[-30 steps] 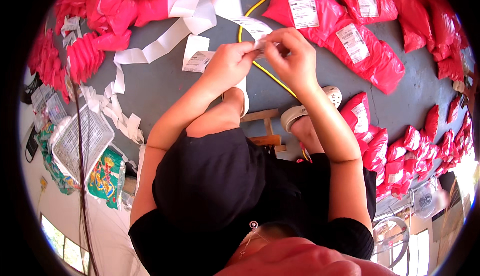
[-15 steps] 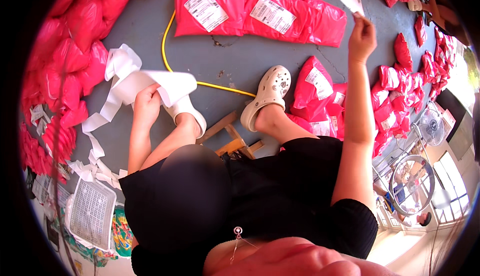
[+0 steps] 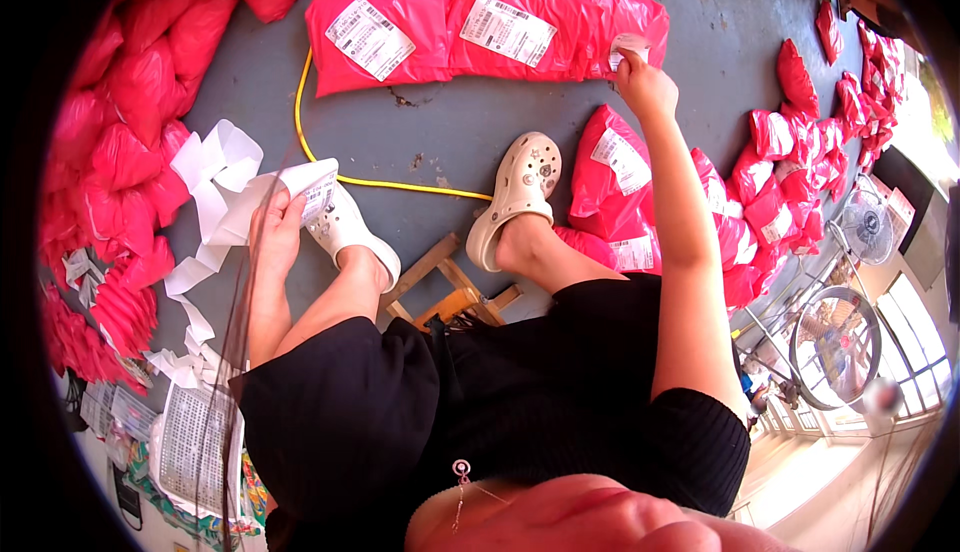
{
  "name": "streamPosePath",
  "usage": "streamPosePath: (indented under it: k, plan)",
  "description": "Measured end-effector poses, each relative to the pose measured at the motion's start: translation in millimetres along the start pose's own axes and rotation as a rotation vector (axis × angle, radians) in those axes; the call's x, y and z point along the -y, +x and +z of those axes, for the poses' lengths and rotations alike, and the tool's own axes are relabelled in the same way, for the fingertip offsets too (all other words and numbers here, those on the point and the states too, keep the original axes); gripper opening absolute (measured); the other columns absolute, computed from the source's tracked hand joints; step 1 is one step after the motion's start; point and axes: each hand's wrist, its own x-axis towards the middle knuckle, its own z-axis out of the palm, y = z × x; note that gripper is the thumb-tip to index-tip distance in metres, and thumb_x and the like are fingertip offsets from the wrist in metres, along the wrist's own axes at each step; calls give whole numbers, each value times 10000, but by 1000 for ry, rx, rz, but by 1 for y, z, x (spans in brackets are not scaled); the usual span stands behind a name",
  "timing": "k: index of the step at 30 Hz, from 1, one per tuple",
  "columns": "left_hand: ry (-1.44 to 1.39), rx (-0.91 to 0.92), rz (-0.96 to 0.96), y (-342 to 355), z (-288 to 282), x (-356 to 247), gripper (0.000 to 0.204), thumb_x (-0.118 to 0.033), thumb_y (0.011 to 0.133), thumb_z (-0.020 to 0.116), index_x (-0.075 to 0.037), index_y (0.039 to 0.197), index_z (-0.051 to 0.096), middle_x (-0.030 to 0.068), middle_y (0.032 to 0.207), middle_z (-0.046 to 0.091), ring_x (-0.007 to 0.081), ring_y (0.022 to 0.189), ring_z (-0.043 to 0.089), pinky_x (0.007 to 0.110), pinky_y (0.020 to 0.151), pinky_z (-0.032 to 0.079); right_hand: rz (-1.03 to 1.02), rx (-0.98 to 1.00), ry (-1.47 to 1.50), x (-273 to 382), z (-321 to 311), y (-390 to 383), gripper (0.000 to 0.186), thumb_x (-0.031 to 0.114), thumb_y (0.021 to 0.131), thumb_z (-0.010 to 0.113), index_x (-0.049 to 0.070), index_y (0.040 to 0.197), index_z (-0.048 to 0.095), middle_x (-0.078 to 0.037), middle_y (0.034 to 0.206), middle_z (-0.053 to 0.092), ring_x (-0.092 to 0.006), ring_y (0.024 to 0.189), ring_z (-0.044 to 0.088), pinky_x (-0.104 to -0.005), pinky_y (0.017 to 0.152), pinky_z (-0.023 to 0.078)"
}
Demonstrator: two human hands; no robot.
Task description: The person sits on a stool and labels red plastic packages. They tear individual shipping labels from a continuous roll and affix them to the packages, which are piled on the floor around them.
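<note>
My left hand [image 3: 278, 230] is closed on a long white strip of shipping labels [image 3: 236, 217], one printed label showing at its upper end. The strip's folded tail hangs down toward the floor. Reaching forward, my right hand [image 3: 648, 90] pinches a loose white label [image 3: 629, 49] against the right-hand parcel [image 3: 608, 10] of a row of pink-red plastic mailing bags. To its left lie a middle parcel [image 3: 470, 62] and a left parcel [image 3: 335, 67], each bearing a white label. My fingers partly cover the label I hold.
Heaps of pink-red bags lie at left [image 3: 125, 102] and right [image 3: 775, 217]. Several labelled bags [image 3: 600, 202] sit beside my right shoe [image 3: 520, 172]. A yellow hose [image 3: 300, 102] crosses the grey floor. There are a wooden stool [image 3: 455, 302], a white basket [image 3: 200, 442] and standing fans [image 3: 835, 342].
My right hand has come down and left, bringing the label from mid-air onto the right-hand parcel. My left hand has shifted slightly with the strip, whose upper end now shows a printed label.
</note>
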Motion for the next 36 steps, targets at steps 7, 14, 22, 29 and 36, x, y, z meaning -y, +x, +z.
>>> streamPosePath:
  k: [7,14,22,29,36]
  plan:
    - [-52,-4,-30,-3,4,-8,234,-79,926,543,60,1092,633,34,914,653,73,830,551,241,764,456,-268,-310,265,-13,20,47,298,203,868,568,136,1154,617,-101,1164,621,-271,1145,539,-376,935,460]
    - [36,-21,-51,-4,-12,8,209,-91,915,556,39,1051,648,18,837,651,60,763,540,237,701,455,-234,-451,148,11,62,80,536,344,882,518,158,1377,429,-121,1424,418,-288,1349,338,-425,1146,198]
    - [-244,-53,54,-8,-19,0,214,-71,919,554,52,1077,631,54,925,669,85,854,579,249,785,469,-229,-358,144,44,-15,102,238,297,876,531,137,988,667,-74,972,672,-282,1042,576,-455,982,373]
    - [-950,-19,128,-1,-30,-48,252,-62,940,510,61,1153,561,124,1060,643,183,953,631,307,848,505,-832,291,1314,299,-96,-40,421,99,781,739,46,1037,408,-105,921,641,-188,898,627,-316,803,479]
    - [-1185,-102,314,-24,-74,-60,284,-85,950,509,51,1198,518,108,1088,637,164,986,620,297,884,497,-414,640,1950,417,-112,-102,339,-47,834,632,77,1001,365,-36,869,565,-80,799,559,-226,715,467]
